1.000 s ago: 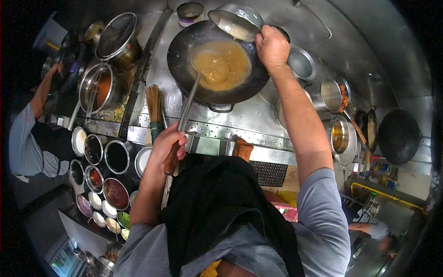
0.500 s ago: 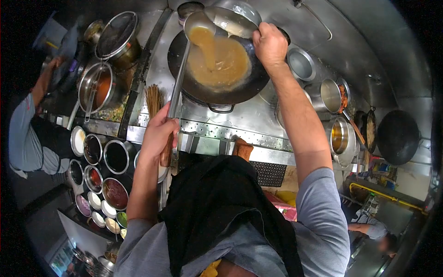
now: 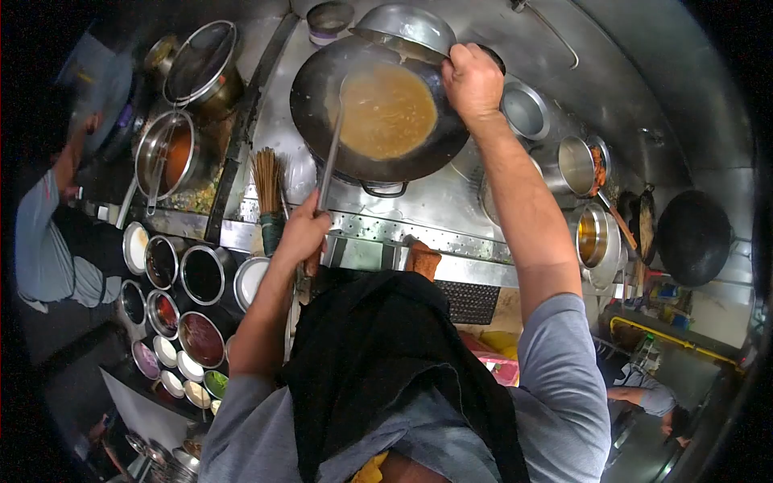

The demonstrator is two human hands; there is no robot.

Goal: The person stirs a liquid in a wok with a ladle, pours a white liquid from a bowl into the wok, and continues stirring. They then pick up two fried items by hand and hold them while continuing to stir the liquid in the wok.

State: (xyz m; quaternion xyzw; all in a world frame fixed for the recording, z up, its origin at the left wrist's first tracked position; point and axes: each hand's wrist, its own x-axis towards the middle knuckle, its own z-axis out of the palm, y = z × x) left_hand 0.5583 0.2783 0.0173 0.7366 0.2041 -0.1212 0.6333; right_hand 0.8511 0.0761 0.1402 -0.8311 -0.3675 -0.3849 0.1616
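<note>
My left hand [image 3: 304, 232] is closed around the wooden-handled end of a long metal ladle [image 3: 328, 173], whose bowl is down in the brown liquid [image 3: 388, 113] inside a large black wok [image 3: 322, 84]. My right hand [image 3: 475, 80] grips a metal bowl [image 3: 415, 28] by its right edge, tilted over the far side of the wok, with some liquid at its lower rim. Faint steam hangs over the liquid. A bamboo brush [image 3: 267, 181] stands to the left of the wok.
Pots [image 3: 165, 153] and round containers of sauces [image 3: 201, 338] are at the left. More pans [image 3: 576, 165] and a dark wok [image 3: 694, 239] are on the right. One person [image 3: 60, 233] stands at far left, another [image 3: 644, 386] at lower right.
The ladle has dropped from above the wok into the liquid, and its pouring stream is gone. My left hand moved right and slightly down. The metal bowl is tipped further over.
</note>
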